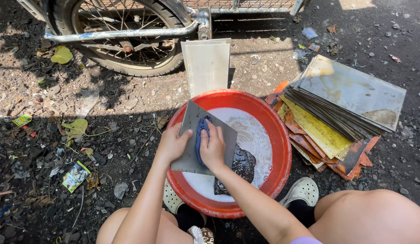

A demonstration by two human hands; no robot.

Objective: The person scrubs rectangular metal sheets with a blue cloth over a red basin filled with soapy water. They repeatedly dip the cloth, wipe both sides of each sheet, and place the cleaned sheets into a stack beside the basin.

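Two bare hands work over a red basin (282, 149) set on dark, littered ground. Far left: dry leaves (75, 128) and a crumpled wrapper (75, 176) among stones. Above them, a spoked wheel (124, 34) of a cart, with a pale tile (207, 65) leaning upright just beside it, behind the basin. Left hand (173, 144) grips the left edge of a grey tile (192, 135), fingers curled over it, holding it tilted across the basin's near-left rim. Right hand (213, 147) is closed on a blue cloth (201, 135), pressing it flat against the tile's face. Basin holds soapy, foamy water (255, 135); a dark tile (241, 167) lies partly under it. Right of the basin, touching its rim: a fanned stack of tiles (341, 113), yellow, orange and grey. White clogs (302, 190) show below the basin.
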